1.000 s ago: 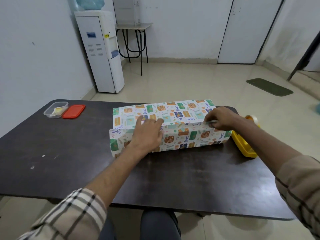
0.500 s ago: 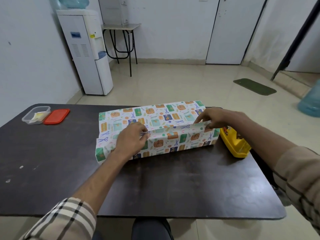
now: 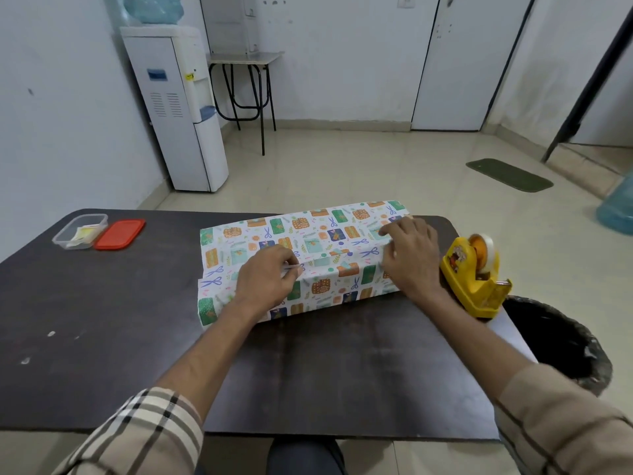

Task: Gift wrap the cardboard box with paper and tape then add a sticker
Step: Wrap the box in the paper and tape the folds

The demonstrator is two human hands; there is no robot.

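Observation:
A long box wrapped in white patterned gift paper (image 3: 308, 241) lies on the dark table (image 3: 102, 320); the cardboard itself is hidden under the paper. My left hand (image 3: 267, 279) rests on the near left part of the top and pinches the paper's overlapping edge. My right hand (image 3: 409, 258) lies flat on the right end and presses the paper down. A yellow tape dispenser (image 3: 474, 275) stands just right of the box near the table's right edge. A clear tub (image 3: 80, 231) at the far left holds small yellowish pieces.
A red lid (image 3: 120, 234) lies beside the tub. A black bin (image 3: 561, 341) stands on the floor by the table's right corner. Beyond the table are a water dispenser (image 3: 181, 108), a small stand (image 3: 246, 87), a green mat (image 3: 508, 174) and a blue bottle (image 3: 616, 207).
My right hand slid from the seam to lie flat over the box's right end. My left hand closed into a pinch on the paper edge. The view shifted right and shows the whole dispenser.

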